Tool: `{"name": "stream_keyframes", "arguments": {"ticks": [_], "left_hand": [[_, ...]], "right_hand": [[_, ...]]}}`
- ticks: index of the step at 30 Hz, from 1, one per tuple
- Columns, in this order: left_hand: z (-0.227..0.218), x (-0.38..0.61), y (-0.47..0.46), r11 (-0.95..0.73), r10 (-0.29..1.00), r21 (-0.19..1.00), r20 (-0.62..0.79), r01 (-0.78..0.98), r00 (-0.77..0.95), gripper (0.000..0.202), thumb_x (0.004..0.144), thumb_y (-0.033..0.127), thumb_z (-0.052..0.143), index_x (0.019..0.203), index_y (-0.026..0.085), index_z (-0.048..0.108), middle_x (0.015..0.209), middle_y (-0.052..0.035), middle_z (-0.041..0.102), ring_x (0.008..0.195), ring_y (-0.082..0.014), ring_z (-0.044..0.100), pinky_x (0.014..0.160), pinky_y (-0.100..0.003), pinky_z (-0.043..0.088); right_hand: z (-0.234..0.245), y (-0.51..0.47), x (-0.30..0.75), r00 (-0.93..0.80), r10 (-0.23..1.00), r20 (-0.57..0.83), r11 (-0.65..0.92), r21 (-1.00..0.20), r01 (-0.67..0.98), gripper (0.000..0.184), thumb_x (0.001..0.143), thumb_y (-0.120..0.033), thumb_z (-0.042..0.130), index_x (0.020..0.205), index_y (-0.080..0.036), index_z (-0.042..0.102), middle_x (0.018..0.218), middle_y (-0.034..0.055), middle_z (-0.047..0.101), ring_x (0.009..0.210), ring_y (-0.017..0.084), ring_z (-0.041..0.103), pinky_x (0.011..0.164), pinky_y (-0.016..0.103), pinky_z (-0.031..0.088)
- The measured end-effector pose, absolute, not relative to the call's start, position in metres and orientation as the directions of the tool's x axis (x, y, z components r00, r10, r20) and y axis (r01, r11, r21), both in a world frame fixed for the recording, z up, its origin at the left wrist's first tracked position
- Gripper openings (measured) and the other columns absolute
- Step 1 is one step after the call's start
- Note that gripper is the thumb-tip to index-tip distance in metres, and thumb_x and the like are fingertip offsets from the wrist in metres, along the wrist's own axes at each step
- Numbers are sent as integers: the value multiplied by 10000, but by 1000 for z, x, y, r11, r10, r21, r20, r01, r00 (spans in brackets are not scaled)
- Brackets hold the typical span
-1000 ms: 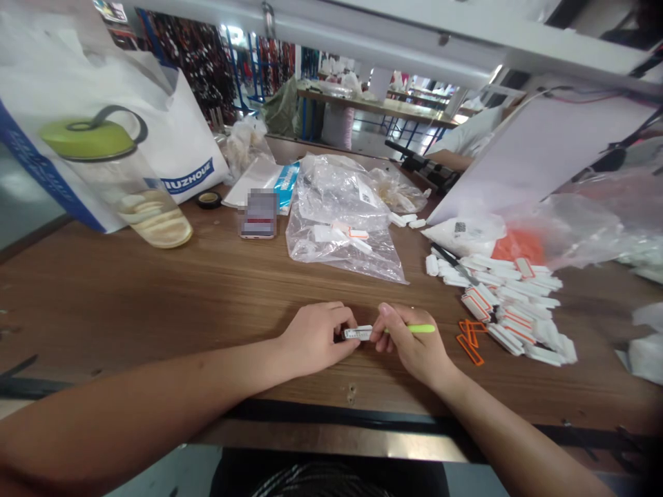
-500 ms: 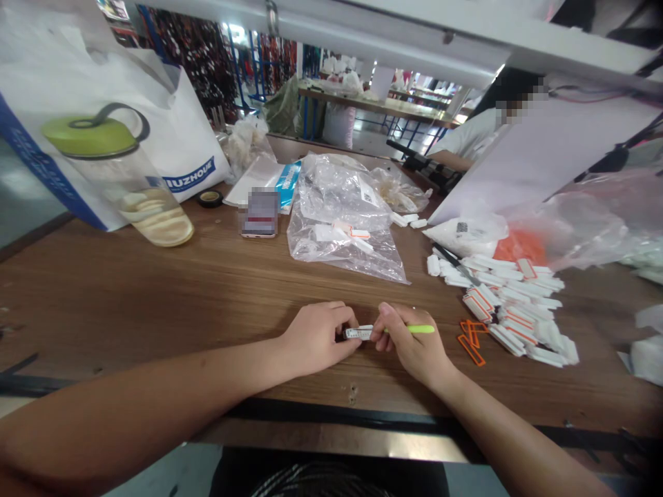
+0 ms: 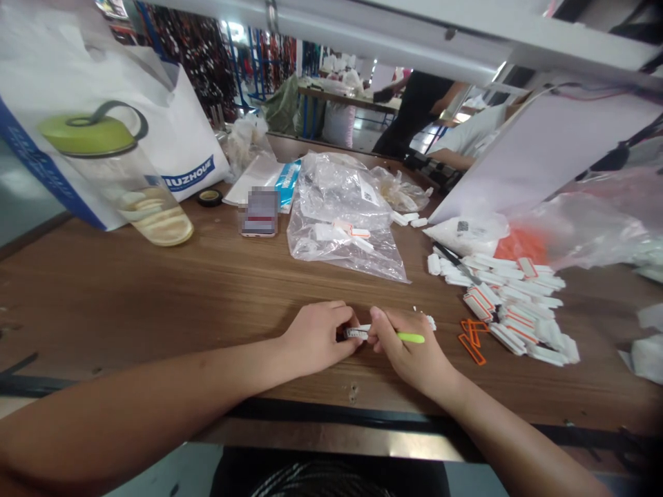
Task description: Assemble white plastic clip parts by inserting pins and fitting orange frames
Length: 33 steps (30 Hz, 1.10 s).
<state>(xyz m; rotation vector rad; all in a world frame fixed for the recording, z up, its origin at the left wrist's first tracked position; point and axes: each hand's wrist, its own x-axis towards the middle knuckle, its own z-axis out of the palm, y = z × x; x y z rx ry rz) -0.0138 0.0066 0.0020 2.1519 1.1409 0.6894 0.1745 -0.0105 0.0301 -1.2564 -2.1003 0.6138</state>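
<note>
My left hand (image 3: 322, 337) is closed around the left end of a small white rectangular plastic piece (image 3: 356, 333) that has a row of dark marks along its side. My right hand (image 3: 409, 345) pinches a slim tool with a yellow-green handle (image 3: 411, 337); its working tip is hidden by the fingers at the piece's right end. Small white bits (image 3: 429, 322) lie on the table just beyond my right hand. Further right is a heap of similar white pieces (image 3: 533, 304), some with orange edging, and several loose orange frames (image 3: 472, 339) lie beside it.
A clear plastic bag (image 3: 342, 200) lies ahead on the wooden table (image 3: 233, 290). To the left are a phone (image 3: 260, 212), black tape (image 3: 210, 198), a green-lidded bottle (image 3: 129, 179) and a white bag (image 3: 191, 131). A dark tool (image 3: 456, 262) rests on the heap. People are beyond the table.
My right hand has shifted slightly left and its tool's handle has tilted down. White bits formerly mostly hidden now show behind it. Another person has come into view in the background.
</note>
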Motion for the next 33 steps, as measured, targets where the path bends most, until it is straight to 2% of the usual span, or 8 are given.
{"name": "stream_keyframes", "arguments": {"ticks": [2, 7, 9, 23, 33], "left_hand": [[2, -14, 7, -455, 852, 709, 171, 539, 495, 109, 788, 280, 691, 785, 191, 628, 764, 12, 617, 714, -151, 583, 660, -275, 428], [0, -14, 6, -478, 844, 689, 190, 545, 501, 99, 799, 293, 676, 812, 199, 646, 726, 21, 592, 669, -139, 564, 617, -264, 408], [-1, -14, 6, -482, 843, 690, 196, 540, 502, 105, 804, 301, 671, 829, 201, 652, 732, 21, 593, 668, -138, 564, 621, -265, 413], [1, -14, 6, -485, 840, 687, 193, 541, 508, 87, 792, 270, 680, 796, 192, 641, 729, 20, 589, 674, -138, 561, 619, -261, 403], [3, -14, 6, -469, 846, 707, 189, 529, 498, 90, 789, 269, 681, 793, 187, 642, 718, 17, 587, 661, -137, 557, 610, -260, 413]], "right_hand": [[29, -10, 175, -366, 894, 259, 441, -654, 614, 438, 1007, -318, 424, 620, -176, 571, 524, -15, 584, 482, 94, 544, 546, 229, 397], [25, -8, 179, -256, 945, 204, 312, -801, 511, 468, 1005, -375, 434, 622, -177, 617, 538, -4, 623, 467, 98, 579, 516, 213, 432], [25, -8, 180, -235, 953, 192, 288, -821, 493, 469, 1001, -386, 441, 622, -179, 625, 553, 2, 635, 466, 101, 586, 508, 212, 441], [23, -7, 178, -261, 947, 189, 308, -770, 559, 483, 1003, -388, 435, 601, -184, 610, 523, -5, 617, 463, 106, 586, 518, 219, 448], [24, -11, 178, -253, 947, 197, 300, -822, 484, 484, 1003, -400, 437, 618, -181, 633, 544, 3, 633, 454, 101, 588, 486, 213, 447]]}}
